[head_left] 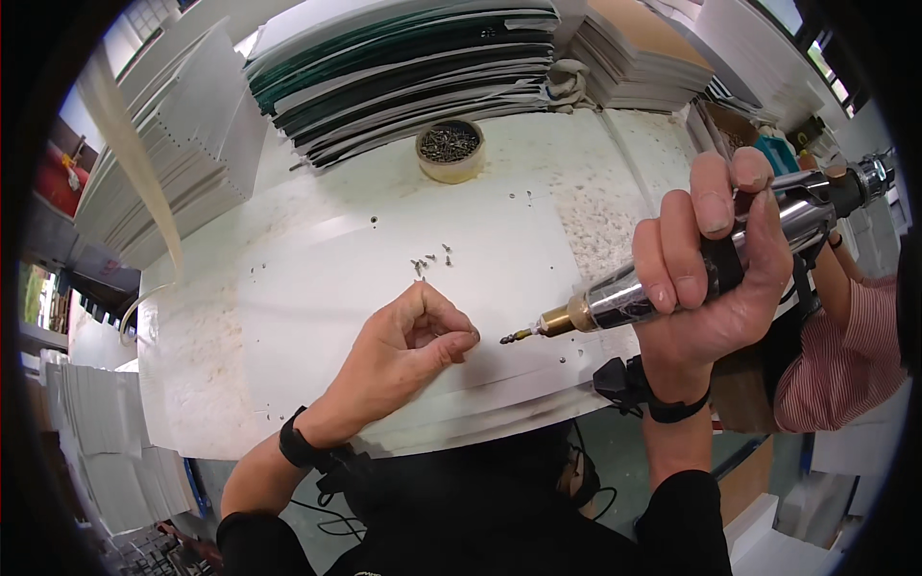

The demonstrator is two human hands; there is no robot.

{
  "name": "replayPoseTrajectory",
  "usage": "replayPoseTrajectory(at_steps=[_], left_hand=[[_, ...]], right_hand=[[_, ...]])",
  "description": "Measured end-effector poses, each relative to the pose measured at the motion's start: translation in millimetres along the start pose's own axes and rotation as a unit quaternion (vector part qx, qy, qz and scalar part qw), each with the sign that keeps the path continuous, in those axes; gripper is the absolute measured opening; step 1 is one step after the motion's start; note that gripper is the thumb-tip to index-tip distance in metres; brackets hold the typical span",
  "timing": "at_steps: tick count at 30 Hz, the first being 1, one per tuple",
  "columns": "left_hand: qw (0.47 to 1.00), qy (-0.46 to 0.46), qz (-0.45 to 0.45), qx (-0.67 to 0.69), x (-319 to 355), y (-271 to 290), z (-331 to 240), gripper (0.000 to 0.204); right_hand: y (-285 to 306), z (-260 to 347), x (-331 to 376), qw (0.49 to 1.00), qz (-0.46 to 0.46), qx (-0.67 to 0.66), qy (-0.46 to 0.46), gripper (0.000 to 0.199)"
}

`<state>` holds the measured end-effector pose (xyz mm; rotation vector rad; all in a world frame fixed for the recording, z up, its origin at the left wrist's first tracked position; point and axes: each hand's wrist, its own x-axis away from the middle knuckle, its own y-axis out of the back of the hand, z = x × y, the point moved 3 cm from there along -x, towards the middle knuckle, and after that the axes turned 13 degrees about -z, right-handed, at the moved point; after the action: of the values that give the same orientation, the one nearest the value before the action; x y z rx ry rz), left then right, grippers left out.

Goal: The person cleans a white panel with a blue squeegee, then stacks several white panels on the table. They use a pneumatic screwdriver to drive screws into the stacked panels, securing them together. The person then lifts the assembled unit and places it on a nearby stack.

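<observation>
My right hand point(715, 254) is wrapped round a silver air screwdriver point(624, 293), its brass nose and dark bit pointing left. Just left of the bit tip, my left hand point(408, 336) is closed, thumb pressed against the fingers; anything between them is hidden or too small to make out. Both hands are over a white panel point(317, 317) lying on the table. Several small loose screws point(431, 257) lie on the panel just beyond my left hand. Farther back stands a round tub point(449, 152) full of screws.
Stacked dark green and white sheets point(413, 77) fill the back, with a pile of boards point(639, 58) to their right. White panels point(182, 144) stand at the left. A pale hose point(134, 154) hangs there. Another person's striped sleeve point(855, 346) shows at the right.
</observation>
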<state>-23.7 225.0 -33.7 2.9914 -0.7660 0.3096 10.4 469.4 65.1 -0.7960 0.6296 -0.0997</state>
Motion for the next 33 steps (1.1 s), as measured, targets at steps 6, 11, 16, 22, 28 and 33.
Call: replayPoseTrajectory(at_steps=[6,11,16,22,28,33], left_hand=[[0.987,0.067,0.018,0.146,-1,-15,10,0.02],[0.984,0.073,0.022,0.16,-3,-19,12,0.023],[0.984,0.071,0.028,0.163,-3,-20,12,0.024],[0.982,0.083,0.039,0.166,-5,-28,12,0.024],[0.991,-0.093,0.064,-0.067,-14,-57,-3,0.017],[0.956,-0.232,0.07,-0.164,-25,-81,-4,0.019]], right_hand=[[-1,-1,3,1.0,0.011,0.021,0.01,0.019],[2,-3,5,1.0,0.01,0.015,0.01,0.019],[2,-4,7,1.0,0.018,0.014,0.009,0.019],[6,0,8,1.0,-0.014,0.01,-0.005,0.019],[-2,8,1,0.985,0.024,0.167,-0.035,0.018],[-5,7,6,0.95,0.016,0.308,-0.056,0.021]])
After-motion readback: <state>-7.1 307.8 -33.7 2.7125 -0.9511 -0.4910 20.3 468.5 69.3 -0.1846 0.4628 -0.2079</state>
